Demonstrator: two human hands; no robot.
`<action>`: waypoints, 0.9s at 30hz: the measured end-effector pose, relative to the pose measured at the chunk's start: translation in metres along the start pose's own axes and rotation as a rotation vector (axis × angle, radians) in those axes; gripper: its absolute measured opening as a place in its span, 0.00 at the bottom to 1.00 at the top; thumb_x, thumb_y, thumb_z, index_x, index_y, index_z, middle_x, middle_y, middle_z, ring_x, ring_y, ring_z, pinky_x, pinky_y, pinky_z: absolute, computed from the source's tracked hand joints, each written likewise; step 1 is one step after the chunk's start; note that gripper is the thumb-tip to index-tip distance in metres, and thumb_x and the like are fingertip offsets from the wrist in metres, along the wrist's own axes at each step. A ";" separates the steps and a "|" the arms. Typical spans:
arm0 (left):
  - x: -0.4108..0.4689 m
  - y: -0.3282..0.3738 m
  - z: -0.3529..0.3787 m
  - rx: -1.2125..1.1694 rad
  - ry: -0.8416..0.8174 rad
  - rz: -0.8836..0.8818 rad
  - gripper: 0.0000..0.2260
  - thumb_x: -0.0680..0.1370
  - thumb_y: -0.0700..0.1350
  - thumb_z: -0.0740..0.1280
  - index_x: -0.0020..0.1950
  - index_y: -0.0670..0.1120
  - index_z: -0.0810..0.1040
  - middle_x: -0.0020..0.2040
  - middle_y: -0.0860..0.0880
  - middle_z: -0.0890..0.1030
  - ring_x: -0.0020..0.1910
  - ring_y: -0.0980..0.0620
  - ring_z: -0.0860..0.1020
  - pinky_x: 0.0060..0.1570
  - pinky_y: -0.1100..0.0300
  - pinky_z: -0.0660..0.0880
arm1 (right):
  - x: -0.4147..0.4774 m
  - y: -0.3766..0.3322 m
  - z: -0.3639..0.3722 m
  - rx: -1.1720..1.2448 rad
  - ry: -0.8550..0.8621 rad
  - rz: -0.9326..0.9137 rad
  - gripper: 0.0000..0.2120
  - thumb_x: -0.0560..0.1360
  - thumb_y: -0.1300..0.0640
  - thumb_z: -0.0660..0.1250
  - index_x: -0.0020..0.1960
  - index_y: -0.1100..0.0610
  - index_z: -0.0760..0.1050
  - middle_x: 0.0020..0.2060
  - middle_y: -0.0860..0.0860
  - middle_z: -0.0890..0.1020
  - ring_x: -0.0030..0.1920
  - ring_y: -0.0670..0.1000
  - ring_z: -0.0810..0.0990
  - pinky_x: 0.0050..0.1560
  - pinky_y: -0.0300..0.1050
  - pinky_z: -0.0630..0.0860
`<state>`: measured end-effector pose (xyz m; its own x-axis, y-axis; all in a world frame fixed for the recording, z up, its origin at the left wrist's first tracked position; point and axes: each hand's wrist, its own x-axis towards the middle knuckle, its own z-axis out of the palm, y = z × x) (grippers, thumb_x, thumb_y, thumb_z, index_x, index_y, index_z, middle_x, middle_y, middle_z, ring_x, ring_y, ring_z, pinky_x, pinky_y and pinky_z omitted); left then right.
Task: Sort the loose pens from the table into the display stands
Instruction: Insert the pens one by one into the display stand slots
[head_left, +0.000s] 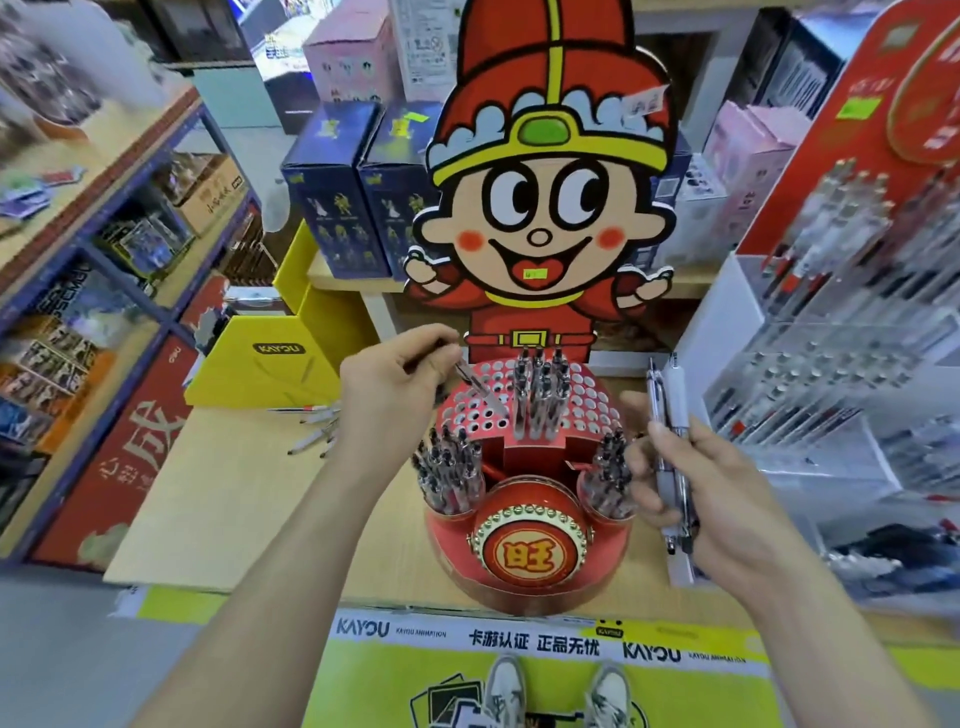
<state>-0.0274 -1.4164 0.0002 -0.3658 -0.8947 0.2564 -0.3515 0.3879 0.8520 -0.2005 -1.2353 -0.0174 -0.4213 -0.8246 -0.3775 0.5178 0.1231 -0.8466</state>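
Two hands: both are occupied, and each is closed round pens.
Left hand: a single pen is pinched and held slanted, tip down, over the perforated top of the red stand; whether the tip has entered a hole cannot be told.
Right hand: a small bundle of pens is gripped upright, just beside the stand's right side.
Red stand: it is set near the counter's front edge; a cluster of standing pens fills the rear-centre holes, and both front cups are packed.
Loose pens: a few are left lying toward the counter's back left, near the yellow box.
Clear stand: it is placed at the counter's right edge; its contents are blurred.
Risk, aim: the holes are small and close together, so a slanted tip could be caught on the rim and the pen left leaning.
Risk, neighbours: the standing cluster could be knocked over if the barrel is swung right.
Risk, bundle: a pen could be dropped from the right hand if the grip is loosened.
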 end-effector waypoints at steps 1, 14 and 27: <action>0.002 0.000 0.000 -0.004 -0.009 0.001 0.10 0.76 0.38 0.70 0.45 0.53 0.81 0.40 0.53 0.83 0.39 0.54 0.81 0.42 0.62 0.79 | 0.001 0.000 0.001 0.009 0.006 0.005 0.15 0.77 0.58 0.62 0.61 0.54 0.79 0.33 0.55 0.75 0.25 0.49 0.68 0.21 0.36 0.62; 0.017 0.002 0.005 0.101 -0.187 0.168 0.07 0.73 0.42 0.73 0.51 0.46 0.85 0.41 0.62 0.81 0.44 0.64 0.80 0.48 0.69 0.77 | 0.005 -0.007 0.007 0.095 -0.064 0.069 0.19 0.70 0.61 0.63 0.59 0.63 0.80 0.38 0.54 0.73 0.30 0.47 0.65 0.22 0.36 0.60; 0.020 0.003 0.014 0.243 -0.449 0.212 0.11 0.75 0.46 0.72 0.57 0.48 0.83 0.50 0.55 0.84 0.50 0.59 0.80 0.54 0.66 0.76 | 0.009 -0.013 0.019 0.044 0.035 0.012 0.11 0.72 0.58 0.66 0.52 0.61 0.79 0.34 0.55 0.79 0.28 0.50 0.79 0.24 0.39 0.76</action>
<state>-0.0481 -1.4294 0.0017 -0.7631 -0.6297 0.1455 -0.3998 0.6369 0.6592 -0.1968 -1.2544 -0.0025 -0.4402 -0.8036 -0.4005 0.5546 0.1075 -0.8252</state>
